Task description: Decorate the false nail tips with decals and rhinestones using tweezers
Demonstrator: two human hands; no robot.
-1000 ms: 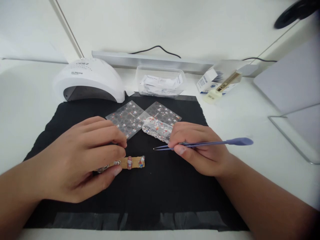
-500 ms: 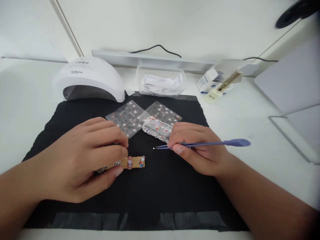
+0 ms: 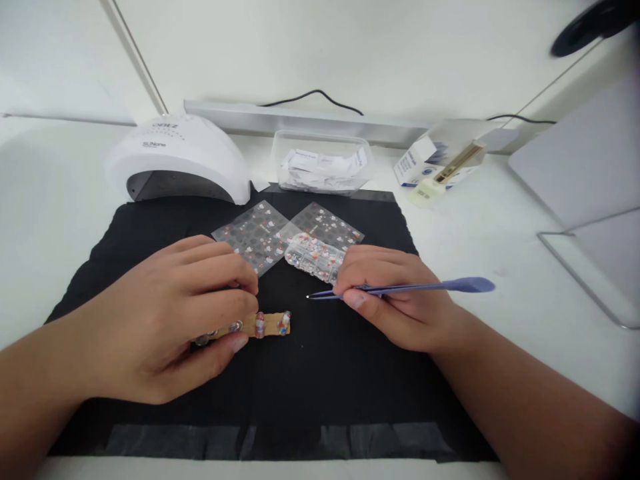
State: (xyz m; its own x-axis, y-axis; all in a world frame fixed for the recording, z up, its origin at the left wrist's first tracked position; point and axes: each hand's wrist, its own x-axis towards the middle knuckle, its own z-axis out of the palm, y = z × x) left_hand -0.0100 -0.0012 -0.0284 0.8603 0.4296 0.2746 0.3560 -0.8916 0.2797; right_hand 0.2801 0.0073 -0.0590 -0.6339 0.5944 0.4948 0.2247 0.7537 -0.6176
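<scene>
Pinching a wooden stick (image 3: 260, 325) and tweezers (image 3: 400, 289) over the black mat (image 3: 310, 380).
Left hand (image 3: 165, 320) closed on the stick's left end, decorated nail tips jutting right of its fingers; right of the stick, right hand (image 3: 395, 300) closed around the tweezers, tip aimed leftward, just short of the stick.
</scene>
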